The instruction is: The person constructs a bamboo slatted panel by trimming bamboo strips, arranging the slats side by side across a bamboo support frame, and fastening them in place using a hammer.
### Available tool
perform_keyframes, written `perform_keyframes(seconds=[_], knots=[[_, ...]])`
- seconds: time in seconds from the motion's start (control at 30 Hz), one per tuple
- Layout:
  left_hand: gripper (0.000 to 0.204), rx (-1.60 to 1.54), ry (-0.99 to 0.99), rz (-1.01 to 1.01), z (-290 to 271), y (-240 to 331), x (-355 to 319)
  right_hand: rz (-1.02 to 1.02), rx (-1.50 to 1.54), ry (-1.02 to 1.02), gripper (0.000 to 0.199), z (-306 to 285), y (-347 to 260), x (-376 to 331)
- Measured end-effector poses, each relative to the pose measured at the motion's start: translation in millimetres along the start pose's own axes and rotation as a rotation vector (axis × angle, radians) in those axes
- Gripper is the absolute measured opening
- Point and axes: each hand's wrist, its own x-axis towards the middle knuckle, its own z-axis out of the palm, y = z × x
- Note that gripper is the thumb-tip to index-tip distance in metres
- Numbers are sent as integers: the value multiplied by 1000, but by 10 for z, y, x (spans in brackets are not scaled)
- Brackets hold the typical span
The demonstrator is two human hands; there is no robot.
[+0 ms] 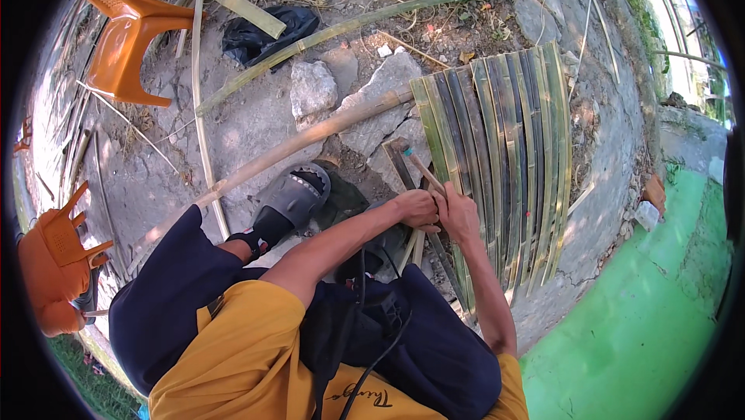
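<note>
My left hand point(417, 209) is closed, pressed close against my right hand; whatever it pinches is hidden. My right hand point(458, 217) wraps round the wooden handle of a tool point(424, 169), whose far end has a teal patch. The tool's head cannot be made out clearly. Both hands are above a loose dark bamboo strip point(444, 253) at the left edge of a panel of bamboo slats point(508, 129). The slats lie side by side, green and dark brown, beside my right forearm. Pale strip ends point(415, 248) show just below my hands.
A long bamboo pole point(310, 133) runs from my left leg to the panel's top. Beyond it lie stones point(313, 88), a black plastic bag point(268, 36) and a curved bamboo strip point(372, 23). An orange chair point(128, 40) stands far left. Green ground covering point(621, 304) is at right.
</note>
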Motion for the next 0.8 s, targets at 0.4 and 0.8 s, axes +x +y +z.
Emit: perform_keyframes(seconds=[0.4, 0.8], knots=[[49, 5, -101, -77, 191, -61, -137, 94, 100, -1, 32, 12, -147, -18], [41, -29, -546, -120, -58, 25, 153, -72, 398, 237, 26, -68, -13, -140]])
